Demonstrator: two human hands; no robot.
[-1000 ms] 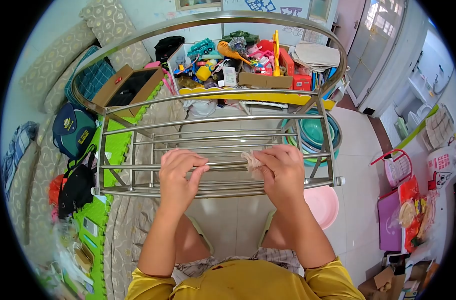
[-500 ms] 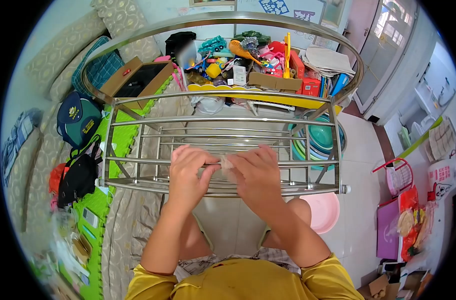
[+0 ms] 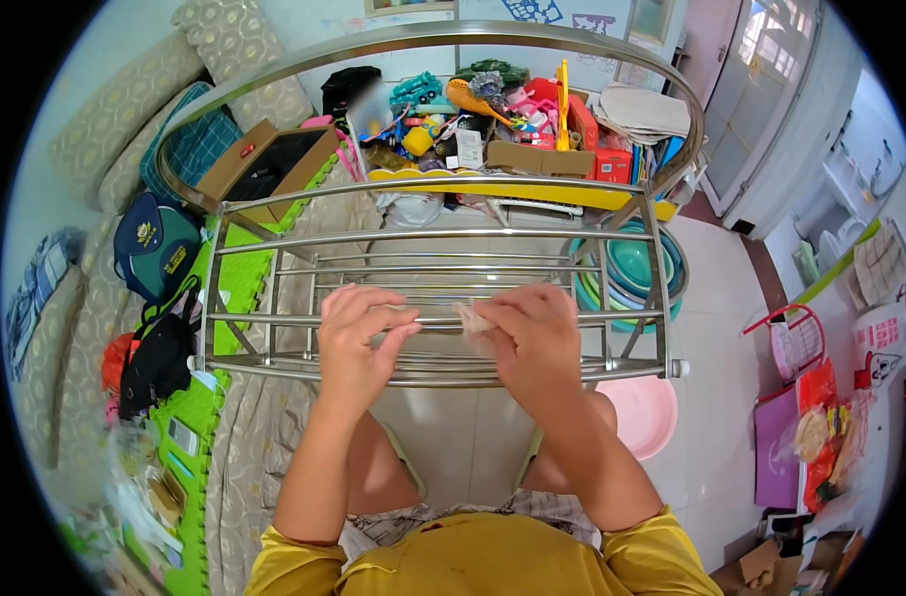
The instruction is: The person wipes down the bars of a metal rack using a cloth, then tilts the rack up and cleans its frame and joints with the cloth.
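A stainless steel rack (image 3: pixel 438 234) with several parallel rods and a large curved top bar lies in front of me, over my knees. My left hand (image 3: pixel 359 333) is closed around a near rod, its thumb and fingertips together on the metal. To its right, my right hand (image 3: pixel 532 333) pinches a crumpled whitish piece of tissue or thin cloth (image 3: pixel 471 320) against the same rod. The hands are a short gap apart, with bare rod between them. Part of the tissue is hidden under the right fingers.
Behind the rack, toys and boxes crowd a yellow-edged shelf (image 3: pixel 453 183). Green basins (image 3: pixel 632 260) and a pink basin (image 3: pixel 644 417) stand on the floor at right. A sofa, a backpack (image 3: pixel 158 241) and a black bag (image 3: pixel 155 358) are at left, by green foam mats (image 3: pixel 190 417).
My hands have moved apart along the rod; the right one has slid rightward with the tissue, the left a little leftward. The rack appears slightly further left in view.
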